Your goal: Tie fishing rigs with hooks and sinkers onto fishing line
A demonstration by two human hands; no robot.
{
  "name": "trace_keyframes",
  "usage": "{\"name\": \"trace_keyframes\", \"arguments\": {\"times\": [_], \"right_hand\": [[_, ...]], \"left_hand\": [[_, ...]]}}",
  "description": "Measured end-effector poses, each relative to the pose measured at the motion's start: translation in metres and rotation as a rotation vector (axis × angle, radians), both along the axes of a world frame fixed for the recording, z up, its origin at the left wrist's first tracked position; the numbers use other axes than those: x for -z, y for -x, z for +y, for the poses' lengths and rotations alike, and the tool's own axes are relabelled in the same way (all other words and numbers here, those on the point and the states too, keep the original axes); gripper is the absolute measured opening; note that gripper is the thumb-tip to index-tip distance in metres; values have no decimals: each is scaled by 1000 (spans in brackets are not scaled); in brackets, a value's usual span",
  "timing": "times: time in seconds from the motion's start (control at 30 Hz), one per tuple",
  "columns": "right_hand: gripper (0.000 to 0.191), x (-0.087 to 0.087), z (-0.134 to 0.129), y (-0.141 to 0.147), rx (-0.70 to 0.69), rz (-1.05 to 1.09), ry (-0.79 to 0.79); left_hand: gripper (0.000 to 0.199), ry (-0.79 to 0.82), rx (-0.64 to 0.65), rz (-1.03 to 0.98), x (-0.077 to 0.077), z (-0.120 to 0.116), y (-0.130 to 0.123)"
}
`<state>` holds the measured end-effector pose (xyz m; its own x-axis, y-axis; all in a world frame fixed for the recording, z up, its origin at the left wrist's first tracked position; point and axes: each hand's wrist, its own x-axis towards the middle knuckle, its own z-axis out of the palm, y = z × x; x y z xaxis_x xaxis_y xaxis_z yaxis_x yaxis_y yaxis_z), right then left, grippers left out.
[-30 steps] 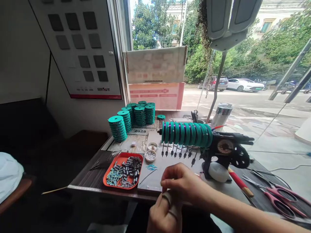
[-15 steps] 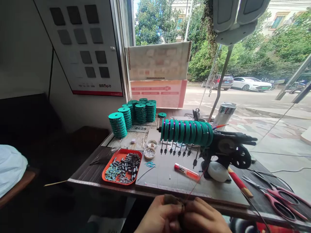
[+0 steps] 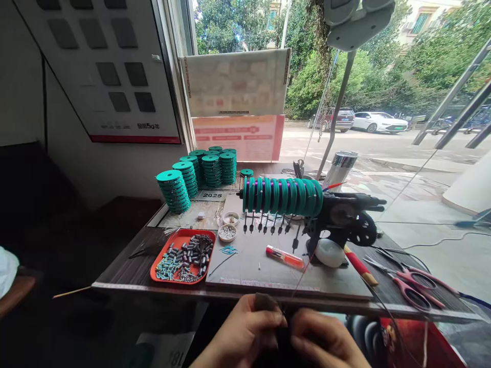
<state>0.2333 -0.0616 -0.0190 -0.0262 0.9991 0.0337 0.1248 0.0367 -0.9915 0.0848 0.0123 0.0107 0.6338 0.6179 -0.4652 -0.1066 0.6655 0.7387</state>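
Note:
My left hand (image 3: pixel 255 327) is closed in a pinch at the table's front edge, with a dark cover (image 3: pixel 265 301) on one finger. A thin reddish line (image 3: pixel 302 276) slants down from the winding machine to between my hands. My right hand (image 3: pixel 324 335) is curled close beside the left, fingertips bent inward and slightly blurred. What lies between its fingertips is too small and dark to make out. Above stands the black winding machine (image 3: pixel 351 217), its shaft carrying a row of green foam spools (image 3: pixel 284 197) with small dark weights (image 3: pixel 272 229) hanging below.
An orange-red tray (image 3: pixel 154 271) holds metal weights and small blue-green parts. Behind it stand stacks of green spools (image 3: pixel 172 191). Small bowls (image 3: pixel 227 233), a red-capped tube (image 3: pixel 284 256) and a white round piece (image 3: pixel 330 253) are on the board (image 3: pixel 245 278). Scissors (image 3: pixel 412 291) lie right.
The view has shifted, so the table sits higher and further left. My hands have moved slightly apart, and the right hand's fingers show more clearly.

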Motion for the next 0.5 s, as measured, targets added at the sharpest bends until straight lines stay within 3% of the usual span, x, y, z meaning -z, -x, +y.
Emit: {"name": "trace_keyframes", "arguments": {"times": [0.13, 0.27, 0.37, 0.43, 0.5], "right_hand": [[32, -4, 13, -10, 1, -41, -16], [28, -4, 25, -13, -57, -58, 8], [34, 7, 19, -10, -87, -19, 88], [44, 18, 9, -5, -94, -77, 29], [50, 26, -1, 2, -32, -268, -246]], "left_hand": [[11, 197, 59, -79, 2, -3, -4], [11, 214, 70, -48, 4, -4, -8], [10, 182, 37, -20, 8, -4, -10], [12, 81, -9, 34, 10, -6, -11], [12, -205, -102, 134, 11, -10, -10]]}}
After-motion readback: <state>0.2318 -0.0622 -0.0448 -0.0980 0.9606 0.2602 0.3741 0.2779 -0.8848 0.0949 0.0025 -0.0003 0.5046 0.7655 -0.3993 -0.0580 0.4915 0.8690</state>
